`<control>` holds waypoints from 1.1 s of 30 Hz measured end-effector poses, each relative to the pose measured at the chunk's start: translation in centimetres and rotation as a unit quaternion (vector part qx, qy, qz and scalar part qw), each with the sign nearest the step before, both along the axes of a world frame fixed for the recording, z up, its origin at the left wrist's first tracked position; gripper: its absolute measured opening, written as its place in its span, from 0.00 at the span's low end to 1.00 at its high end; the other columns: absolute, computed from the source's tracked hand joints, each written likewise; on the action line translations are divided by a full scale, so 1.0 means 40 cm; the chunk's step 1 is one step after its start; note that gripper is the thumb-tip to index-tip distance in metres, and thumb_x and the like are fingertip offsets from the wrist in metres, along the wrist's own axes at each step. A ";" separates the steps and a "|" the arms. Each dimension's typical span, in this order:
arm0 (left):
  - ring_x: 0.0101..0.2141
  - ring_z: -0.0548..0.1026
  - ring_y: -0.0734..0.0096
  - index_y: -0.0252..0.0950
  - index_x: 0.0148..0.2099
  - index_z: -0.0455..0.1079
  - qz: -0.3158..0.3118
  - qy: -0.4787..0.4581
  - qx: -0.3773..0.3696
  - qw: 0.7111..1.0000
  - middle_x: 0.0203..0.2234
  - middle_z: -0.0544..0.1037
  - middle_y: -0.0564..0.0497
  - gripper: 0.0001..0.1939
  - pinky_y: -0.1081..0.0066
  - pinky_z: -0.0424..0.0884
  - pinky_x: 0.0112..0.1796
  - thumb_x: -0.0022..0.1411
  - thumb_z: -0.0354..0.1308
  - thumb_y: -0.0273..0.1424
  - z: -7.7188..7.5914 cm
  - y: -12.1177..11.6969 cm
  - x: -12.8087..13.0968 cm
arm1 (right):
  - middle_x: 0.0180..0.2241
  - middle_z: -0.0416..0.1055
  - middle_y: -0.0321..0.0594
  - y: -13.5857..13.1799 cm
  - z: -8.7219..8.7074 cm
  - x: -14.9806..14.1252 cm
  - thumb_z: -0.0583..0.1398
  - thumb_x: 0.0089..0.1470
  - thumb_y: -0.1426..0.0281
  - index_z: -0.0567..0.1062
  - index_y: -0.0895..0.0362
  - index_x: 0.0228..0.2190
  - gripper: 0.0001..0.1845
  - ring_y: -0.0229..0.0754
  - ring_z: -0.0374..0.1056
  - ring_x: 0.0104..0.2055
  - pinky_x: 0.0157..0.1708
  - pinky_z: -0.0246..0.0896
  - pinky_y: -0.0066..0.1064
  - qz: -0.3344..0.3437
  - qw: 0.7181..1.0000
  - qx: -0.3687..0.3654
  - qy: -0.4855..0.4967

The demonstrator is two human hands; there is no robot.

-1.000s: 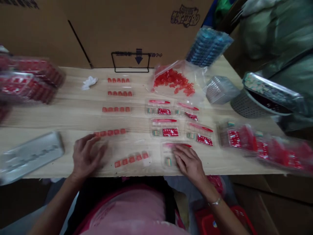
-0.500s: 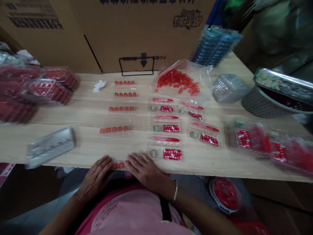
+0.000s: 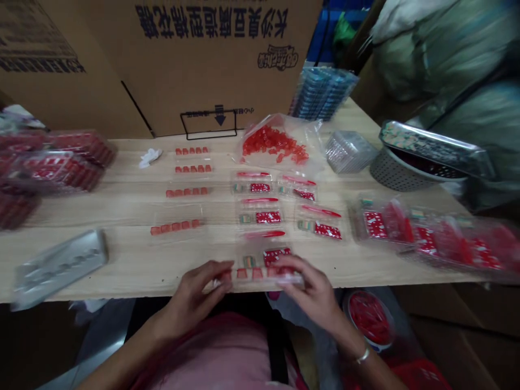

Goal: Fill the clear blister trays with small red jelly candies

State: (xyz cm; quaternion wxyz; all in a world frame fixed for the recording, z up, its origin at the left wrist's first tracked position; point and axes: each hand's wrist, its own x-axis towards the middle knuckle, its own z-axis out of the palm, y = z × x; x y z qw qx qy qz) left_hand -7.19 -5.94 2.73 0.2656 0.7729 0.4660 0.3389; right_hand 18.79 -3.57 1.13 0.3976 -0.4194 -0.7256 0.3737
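Note:
My left hand and my right hand both grip a clear plastic tray with a row of red nail pieces, held just above the table's front edge. It hovers over a packed clear case that holds a red stick, a small block and a red patterned card. Further clear trays of red nail pieces lie in a column to the left of it. More packed cases lie in two columns to the right.
An open bag of loose red pieces lies at the back, with a big cardboard box behind it. Stacks of finished packs sit at far left and right. A metal tray, a grey basket and a red-filled bowl are nearby.
Both hands lifted the nearest tray of red pieces from the front edge and carried it right, over the nearest packed case. The camera view tilted up slightly.

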 end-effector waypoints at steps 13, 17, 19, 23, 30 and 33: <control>0.35 0.74 0.64 0.34 0.58 0.60 0.132 0.125 0.004 0.983 0.43 0.70 0.42 0.22 0.61 0.73 0.36 0.61 0.50 0.30 -0.129 0.103 0.064 | 0.46 0.67 0.49 0.108 -0.113 -0.039 0.57 0.56 0.68 0.65 0.56 0.53 0.23 0.51 0.64 0.50 0.50 0.63 0.46 -0.094 0.975 0.050 -0.196; 0.45 0.71 0.52 0.38 0.55 0.65 0.138 0.278 0.072 0.948 0.47 0.73 0.41 0.19 0.55 0.69 0.40 0.61 0.53 0.32 -0.119 0.039 0.003 | 0.48 0.66 0.51 0.053 -0.087 -0.163 0.59 0.54 0.69 0.66 0.57 0.54 0.25 0.53 0.63 0.51 0.50 0.64 0.46 -0.043 0.971 0.056 -0.229; 0.42 0.71 0.54 0.39 0.53 0.67 0.136 0.306 0.067 0.940 0.44 0.76 0.43 0.17 0.58 0.68 0.38 0.61 0.53 0.34 -0.123 0.016 -0.044 | 0.48 0.66 0.51 0.038 -0.081 -0.210 0.60 0.54 0.67 0.65 0.57 0.54 0.26 0.53 0.64 0.51 0.49 0.64 0.46 -0.012 0.972 0.053 -0.229; 0.44 0.71 0.57 0.40 0.54 0.65 0.137 0.284 0.044 0.948 0.46 0.74 0.45 0.18 0.60 0.69 0.41 0.62 0.54 0.37 -0.123 -0.013 -0.145 | 0.44 0.68 0.46 0.073 -0.074 -0.228 0.56 0.58 0.69 0.68 0.56 0.49 0.17 0.47 0.65 0.47 0.47 0.66 0.40 0.061 0.978 0.073 -0.184; 0.46 0.71 0.56 0.36 0.46 0.68 0.297 0.195 0.067 0.932 0.45 0.73 0.41 0.13 0.58 0.71 0.43 0.64 0.49 0.35 -0.079 0.069 -0.308 | 0.37 0.71 0.42 0.246 -0.027 -0.317 0.54 0.60 0.77 0.72 0.57 0.34 0.08 0.43 0.64 0.40 0.42 0.62 0.36 0.154 0.934 0.190 -0.260; 0.39 0.74 0.58 0.36 0.44 0.68 0.269 0.217 0.048 0.937 0.37 0.77 0.44 0.14 0.59 0.73 0.38 0.62 0.51 0.39 -0.084 0.111 -0.365 | 0.37 0.70 0.44 0.286 -0.021 -0.405 0.55 0.60 0.77 0.72 0.60 0.32 0.07 0.43 0.63 0.39 0.41 0.60 0.36 0.246 0.885 0.225 -0.326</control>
